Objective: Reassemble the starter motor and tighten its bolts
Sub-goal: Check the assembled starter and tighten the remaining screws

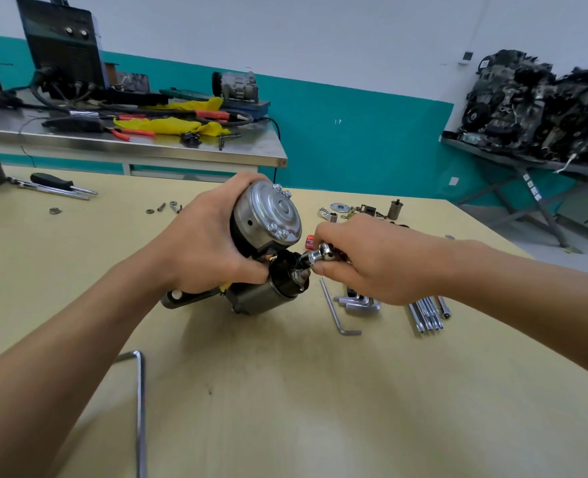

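The left hand [206, 246] grips the starter motor [265, 250] above the surface [285, 391]. The right hand [365, 260] pinches a socket driver [316, 257] against its terminal stud.

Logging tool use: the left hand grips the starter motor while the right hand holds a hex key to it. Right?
Wrong tool: the head view shows the right hand holding a socket tool to it; the hex key lies on the table. The left hand grips the starter motor.
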A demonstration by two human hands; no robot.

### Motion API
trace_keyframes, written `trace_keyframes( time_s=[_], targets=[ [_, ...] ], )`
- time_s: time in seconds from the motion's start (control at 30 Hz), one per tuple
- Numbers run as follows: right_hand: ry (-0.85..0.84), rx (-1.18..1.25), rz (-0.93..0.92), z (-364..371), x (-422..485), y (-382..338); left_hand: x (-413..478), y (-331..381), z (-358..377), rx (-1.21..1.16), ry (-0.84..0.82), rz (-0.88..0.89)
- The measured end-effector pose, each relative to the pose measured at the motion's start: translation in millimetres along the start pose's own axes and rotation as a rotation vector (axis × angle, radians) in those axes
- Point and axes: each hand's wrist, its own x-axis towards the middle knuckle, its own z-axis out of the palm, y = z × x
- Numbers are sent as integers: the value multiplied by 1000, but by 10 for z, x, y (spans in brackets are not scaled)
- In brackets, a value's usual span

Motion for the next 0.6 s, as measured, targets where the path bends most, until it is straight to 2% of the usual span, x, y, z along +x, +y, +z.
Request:
trace_keyframes(
  time_s=[0.27,0.4,0.6],
  targets=[
    [-52,345,210,41,51,-150,21,9,-3,-17,-15,-2],
    [-25,520,318,87,79,-147,8,31,26,9,18,7],
    [3,690,355,123,56,-179,-17,13,44,13,40,26]
  ],
)
